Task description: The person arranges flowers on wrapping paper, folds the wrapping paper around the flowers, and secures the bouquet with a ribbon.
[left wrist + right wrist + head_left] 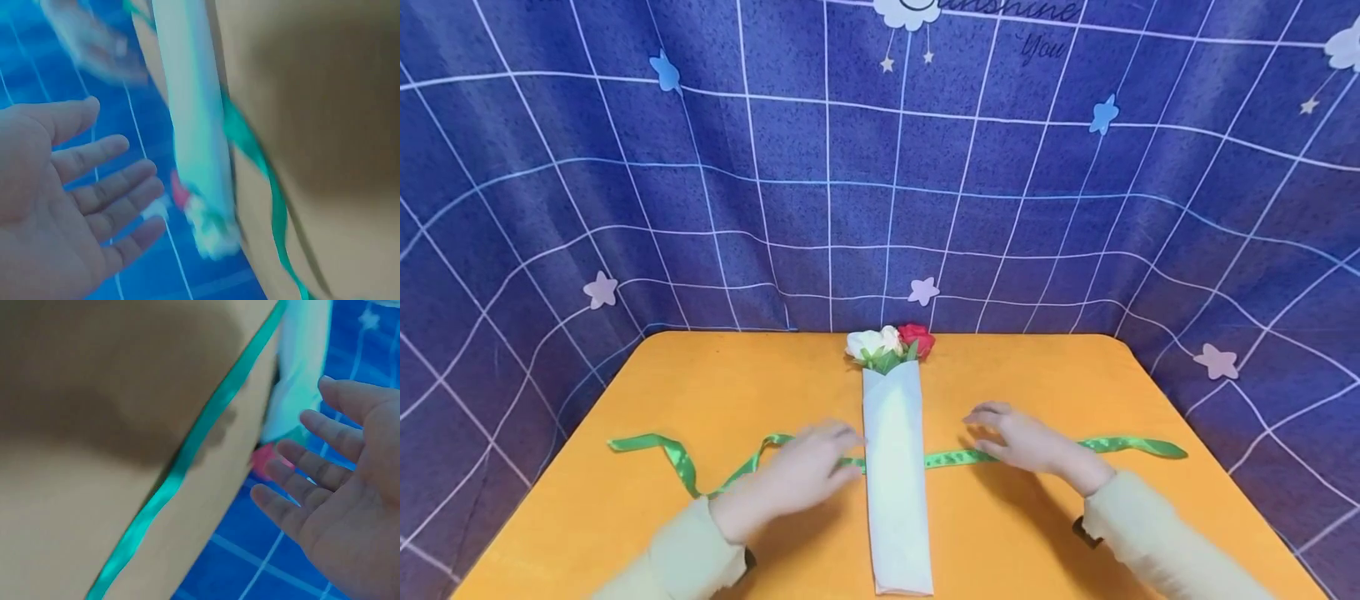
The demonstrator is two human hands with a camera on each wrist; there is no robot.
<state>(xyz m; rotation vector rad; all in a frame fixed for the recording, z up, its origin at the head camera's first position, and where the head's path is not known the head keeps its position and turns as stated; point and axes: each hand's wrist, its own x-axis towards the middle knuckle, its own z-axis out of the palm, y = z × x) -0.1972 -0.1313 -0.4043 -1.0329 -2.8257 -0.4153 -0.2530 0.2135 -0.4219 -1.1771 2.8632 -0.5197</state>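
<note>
A bouquet wrapped in white paper [895,483] lies lengthwise on the table, its white flowers [867,343] and red flower [916,337] at the far end. Beneath the wrap passes a green ribbon [951,458], spreading out to both sides. My left hand [808,467] hovers just left of the bouquet, above the ribbon, with fingers spread and holding nothing. On the other side, my right hand [1018,437] is over the ribbon, a short way from the paper. In the right wrist view its fingers [325,434] are extended and hold nothing.
An orange table [737,375] carries everything. Behind it and along both sides hangs a blue curtain [775,208] with white grid lines and stars. The ribbon's left end [632,442] lies in loose bends; its right end [1150,446] runs straighter.
</note>
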